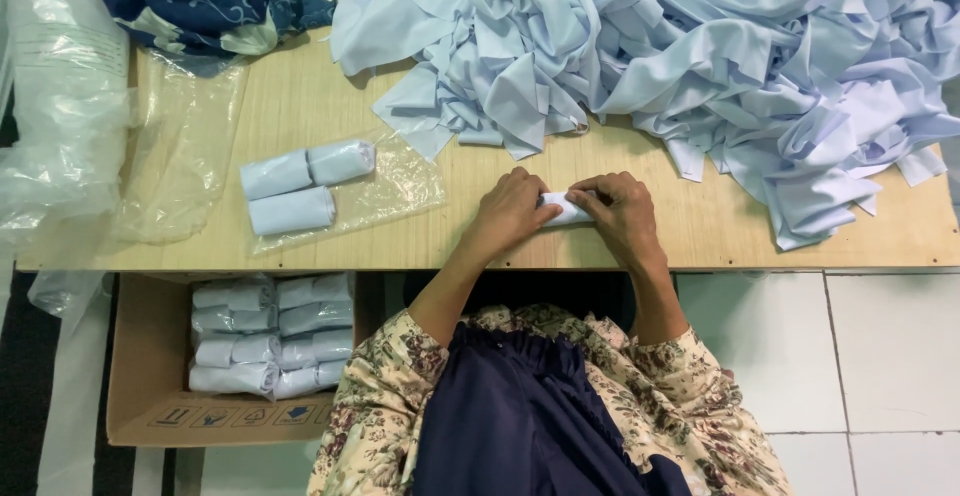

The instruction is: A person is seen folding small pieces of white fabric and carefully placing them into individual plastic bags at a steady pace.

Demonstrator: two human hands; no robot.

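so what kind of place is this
Likely a small garment packing workshop: a heap of pale blue cloth on a wooden table, both hands rolling one piece, finished rolls in a cardboard box.

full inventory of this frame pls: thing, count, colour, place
Fabric pile: one heap, pale blue, far side of table, centre to right.
Rolled cloth: one, pale blue, near table edge, between both hands.
Finished rolls: three, pale blue, on a clear plastic bag, left of the hands.
Cardboard box: one, brown, on floor below table's left end.
Packed rolls: several, count unclear, pale blue, stacked in the box.
Plastic bags: several, clear, table's left end.
Patterned cloth: one bundle, dark blue floral, far left corner.
Table: one, light wood.
Floor tiles: white, right.
Left hand: on the rolled cloth.
Right hand: on the rolled cloth.
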